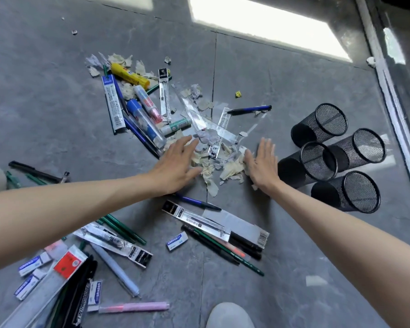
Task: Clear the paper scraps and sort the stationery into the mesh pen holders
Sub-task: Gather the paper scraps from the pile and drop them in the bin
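A heap of torn paper scraps [219,165] lies on the grey floor between my hands. My left hand [176,159] is flat and open on the heap's left side, fingers spread. My right hand [263,164] is flat and open on its right side. Neither holds anything. Several black mesh pen holders [346,192] stand clustered to the right of my right hand. Stationery is scattered about: glue sticks and refill packs [137,102] beyond my left hand, more scraps [118,61] behind them, a blue pen [250,110], and pens, pencils and an eraser [176,240] near me.
A clear ruler [197,110] lies across the far scraps. More erasers, rulers and pens [64,268] are piled at the lower left. A white shoe toe [230,316] shows at the bottom. A yellow scrap [238,94] lies apart. A metal door track [388,91] runs along the right.
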`<move>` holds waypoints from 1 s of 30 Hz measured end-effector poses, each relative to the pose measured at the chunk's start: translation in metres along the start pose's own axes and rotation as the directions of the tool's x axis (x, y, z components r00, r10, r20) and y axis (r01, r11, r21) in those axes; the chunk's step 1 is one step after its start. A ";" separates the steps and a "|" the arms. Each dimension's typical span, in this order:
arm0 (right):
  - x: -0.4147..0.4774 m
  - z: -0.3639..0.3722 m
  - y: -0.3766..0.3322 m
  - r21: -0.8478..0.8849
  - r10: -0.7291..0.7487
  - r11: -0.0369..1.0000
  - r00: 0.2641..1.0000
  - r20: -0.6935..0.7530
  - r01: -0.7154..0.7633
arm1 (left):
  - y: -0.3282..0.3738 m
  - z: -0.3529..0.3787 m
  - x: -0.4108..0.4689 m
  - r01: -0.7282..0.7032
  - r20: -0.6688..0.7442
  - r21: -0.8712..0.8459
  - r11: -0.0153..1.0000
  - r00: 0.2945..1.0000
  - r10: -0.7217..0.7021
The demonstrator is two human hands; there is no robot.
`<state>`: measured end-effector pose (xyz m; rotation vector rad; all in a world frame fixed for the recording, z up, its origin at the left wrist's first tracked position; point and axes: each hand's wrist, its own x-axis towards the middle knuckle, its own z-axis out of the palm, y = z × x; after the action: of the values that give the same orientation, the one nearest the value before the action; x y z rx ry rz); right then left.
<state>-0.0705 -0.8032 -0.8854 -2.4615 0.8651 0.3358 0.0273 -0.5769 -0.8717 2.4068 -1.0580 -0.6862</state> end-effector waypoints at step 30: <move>-0.014 0.054 -0.042 0.006 -0.325 0.945 0.938 -0.119 0.328 | -0.014 0.016 0.001 0.040 -0.120 -0.081 0.996 0.992 -0.050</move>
<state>-0.0578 -0.7390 -0.9091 -2.5640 0.4850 0.0614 0.0265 -0.5711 -0.8921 2.3788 -0.9133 -0.5767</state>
